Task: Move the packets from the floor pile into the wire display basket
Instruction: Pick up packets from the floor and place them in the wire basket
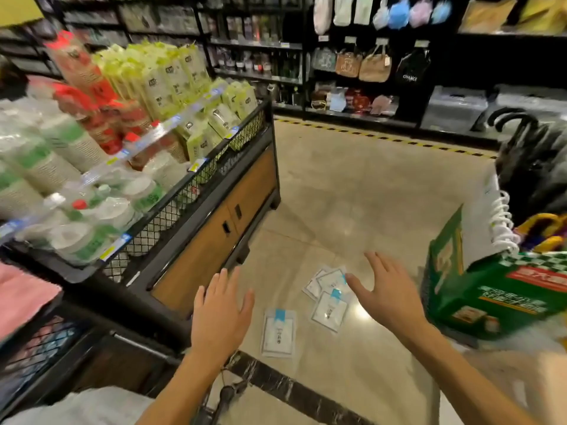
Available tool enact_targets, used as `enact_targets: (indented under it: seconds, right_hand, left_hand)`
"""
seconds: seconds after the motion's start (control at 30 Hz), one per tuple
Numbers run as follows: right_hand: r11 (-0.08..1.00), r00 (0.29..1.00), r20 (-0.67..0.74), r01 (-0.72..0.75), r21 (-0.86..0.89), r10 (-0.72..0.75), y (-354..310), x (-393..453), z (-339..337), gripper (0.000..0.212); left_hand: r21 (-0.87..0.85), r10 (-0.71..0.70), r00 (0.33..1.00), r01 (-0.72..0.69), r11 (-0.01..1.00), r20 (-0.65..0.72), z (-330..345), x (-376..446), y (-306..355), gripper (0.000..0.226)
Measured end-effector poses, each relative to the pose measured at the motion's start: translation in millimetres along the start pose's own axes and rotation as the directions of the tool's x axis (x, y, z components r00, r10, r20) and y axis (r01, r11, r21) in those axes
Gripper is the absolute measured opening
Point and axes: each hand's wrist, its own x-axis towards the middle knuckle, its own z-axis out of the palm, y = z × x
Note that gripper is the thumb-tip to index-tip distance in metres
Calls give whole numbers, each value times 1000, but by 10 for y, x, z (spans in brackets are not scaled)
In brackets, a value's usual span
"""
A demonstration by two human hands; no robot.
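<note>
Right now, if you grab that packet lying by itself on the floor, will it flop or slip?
The lone packet looks thin and flat, so it is probably light and bends. Its clear wrapper shines, so it may slip on the glossy floor.

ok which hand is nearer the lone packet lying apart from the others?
Left. The left hand hovers open just left of the lone packet, nearly over its edge. The right hand is farther right, beside the overlapping packets.

Open floor [352,185] between display stand [214,210] and carton [491,289]
</note>
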Motion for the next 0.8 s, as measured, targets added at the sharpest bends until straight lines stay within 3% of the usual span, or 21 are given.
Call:
enact_targets:
  seconds: [0.23,0.5,0.63,0.8]
  right_hand:
    - [993,994,29,-109,-34,110,208,510,455,75]
    - [969,968,66,-236,-76,241,238,1280,1285,83]
    - [960,954,127,-261,-102,273,464,1772,2050,84]
    - [948,934,178,-292,-122,311,987,2439,3466,86]
  left_hand:
    - [15,-3,998,2,1000,69,531,674,-62,64]
    - [52,-109,954,99,994,279,1657,1664,-439,70]
    - [112,-138,919,104,988,369,2431,2093,-588,71]
    - [138,-124,902,72,988,415,3745,2634,-803,68]
